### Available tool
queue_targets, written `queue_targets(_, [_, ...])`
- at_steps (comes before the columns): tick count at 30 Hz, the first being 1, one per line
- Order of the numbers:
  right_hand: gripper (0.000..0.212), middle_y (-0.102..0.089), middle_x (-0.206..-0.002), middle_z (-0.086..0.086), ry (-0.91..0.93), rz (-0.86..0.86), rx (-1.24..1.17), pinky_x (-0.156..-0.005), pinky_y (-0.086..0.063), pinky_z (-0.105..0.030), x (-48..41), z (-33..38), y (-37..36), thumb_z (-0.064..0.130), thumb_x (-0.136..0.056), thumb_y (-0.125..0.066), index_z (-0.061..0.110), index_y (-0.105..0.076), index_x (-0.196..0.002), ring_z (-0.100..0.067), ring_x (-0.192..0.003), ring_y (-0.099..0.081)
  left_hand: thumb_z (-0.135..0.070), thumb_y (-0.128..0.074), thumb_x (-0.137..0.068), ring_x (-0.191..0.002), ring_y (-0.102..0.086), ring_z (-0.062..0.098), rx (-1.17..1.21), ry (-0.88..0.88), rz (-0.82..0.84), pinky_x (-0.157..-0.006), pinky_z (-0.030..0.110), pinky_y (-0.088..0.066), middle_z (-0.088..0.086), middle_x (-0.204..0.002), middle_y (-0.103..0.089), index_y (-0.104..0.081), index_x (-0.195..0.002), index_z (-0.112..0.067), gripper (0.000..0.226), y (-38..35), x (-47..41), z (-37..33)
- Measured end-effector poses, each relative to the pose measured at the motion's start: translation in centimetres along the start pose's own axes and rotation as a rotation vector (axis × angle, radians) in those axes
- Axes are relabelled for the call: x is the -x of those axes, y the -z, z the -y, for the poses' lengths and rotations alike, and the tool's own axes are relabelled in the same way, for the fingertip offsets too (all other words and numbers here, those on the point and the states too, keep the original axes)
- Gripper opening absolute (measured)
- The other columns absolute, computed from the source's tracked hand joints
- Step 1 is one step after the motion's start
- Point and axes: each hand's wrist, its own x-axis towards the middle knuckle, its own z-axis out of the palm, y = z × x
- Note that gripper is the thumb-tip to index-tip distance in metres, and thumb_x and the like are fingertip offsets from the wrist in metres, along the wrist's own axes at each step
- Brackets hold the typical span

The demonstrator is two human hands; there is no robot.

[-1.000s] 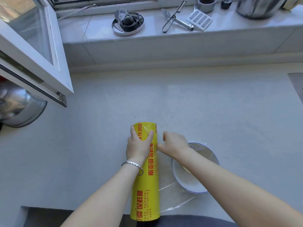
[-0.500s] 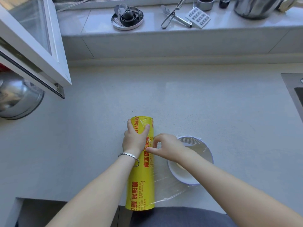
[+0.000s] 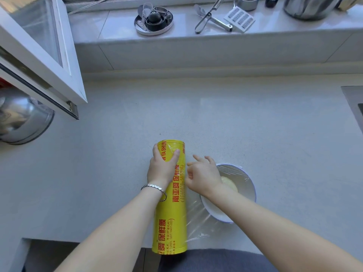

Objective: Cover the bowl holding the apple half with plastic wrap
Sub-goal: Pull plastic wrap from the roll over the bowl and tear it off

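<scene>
Right hand [image 3: 204,178] eased off roll [image 3: 170,218], fingers loose, holding nothing; left hand [image 3: 162,167] grips roll's far end. Film [image 3: 198,220] spans bowl [image 3: 249,181], lower centre-right, apple [image 3: 229,183] inside; tearing, tucking seemingly left

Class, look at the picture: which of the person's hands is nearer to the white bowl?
Right. The right hand hovers at the left rim of the bowl, with its wrist over the bowl. The left hand grips the yellow wrap roll, farther left.

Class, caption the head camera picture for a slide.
Left hand grips the yellow wrap roll on the counter; right hand beside it, film stretched over the white bowl.
</scene>
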Motion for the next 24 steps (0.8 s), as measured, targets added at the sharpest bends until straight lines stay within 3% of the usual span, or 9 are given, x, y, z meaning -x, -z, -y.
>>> queue_targets(3, [0.036, -0.046, -0.138, -0.005, -0.041, -0.037, 0.054, -0.116, -0.007, -0.043, 0.6, 0.1, 0.3, 0.025, -0.079, -0.049, 0.011, -0.052, -0.112, -0.019, -0.143, -0.019, -0.061, -0.049, -0.081, -0.116, -0.054, 0.033, 0.001, -0.007, -0.002, -0.096, 0.046, -0.047, 0.014, -0.134, -0.05, -0.014, -0.144, -0.027, 0.079, -0.1, 0.0, 0.0])
queue_targets(5, [0.035, -0.042, -0.142, -0.002, 0.005, -0.037, 0.024, -0.116, -0.004, -0.042, 1.2, 0.1, 0.3, 0.019, -0.081, -0.047, 0.017, -0.053, -0.116, -0.017, -0.142, -0.019, -0.061, -0.049, -0.081, -0.115, -0.054, 0.033, -0.007, -0.008, -0.004, -0.095, 0.045, -0.047, 0.014, -0.134, -0.05, -0.014, -0.144, -0.027, 0.079, -0.1, 0.0, 0.0])
queue_targets(10, [0.033, -0.053, -0.135, -0.003, 0.118, -0.028, -0.147, -0.119, 0.001, -0.038, 3.4, -0.1, -0.2, 0.02, -0.086, -0.039, 0.015, -0.07, -0.096, -0.015, -0.133, -0.036, -0.061, -0.048, -0.082, -0.114, -0.055, 0.033, -0.016, -0.014, 0.001, -0.093, 0.044, -0.048, 0.014, -0.133, -0.051, -0.014, -0.144, -0.026, 0.079, -0.1, 0.0, 0.1])
queue_targets(12, [0.032, -0.051, -0.136, -0.001, 0.111, -0.023, -0.142, -0.116, 0.004, -0.034, 3.8, 0.0, -0.4, 0.03, -0.086, -0.042, 0.017, -0.069, -0.096, -0.011, -0.134, -0.034, -0.061, -0.048, -0.082, -0.114, -0.055, 0.034, -0.013, -0.011, 0.006, -0.094, 0.045, -0.048, 0.014, -0.133, -0.051, -0.014, -0.144, -0.026, 0.079, -0.1, 0.0, 0.1])
queue_targets(16, [0.038, -0.037, -0.148, -0.005, 0.095, 0.041, -0.076, -0.118, 0.003, -0.037, 3.1, 0.6, -0.5, 0.049, -0.082, -0.052, 0.014, -0.068, -0.086, -0.014, -0.141, -0.024, -0.061, -0.048, -0.081, -0.116, -0.053, 0.035, -0.016, -0.007, 0.003, -0.096, 0.047, -0.046, 0.016, -0.134, -0.05, -0.014, -0.144, -0.025, 0.08, 0.0, 0.0, 0.1])
queue_targets(24, [0.026, -0.05, -0.138, -0.013, 0.048, -0.038, -0.232, -0.114, -0.005, -0.026, 3.0, 1.6, -1.1, 0.023, -0.082, -0.054, 0.004, -0.071, -0.074, -0.015, -0.138, -0.032, -0.061, -0.049, -0.081, -0.111, -0.056, 0.034, -0.034, -0.012, -0.009, -0.092, 0.046, -0.049, 0.016, -0.13, -0.052, -0.015, -0.143, -0.025, 0.079, -0.2, 0.0, -0.1])
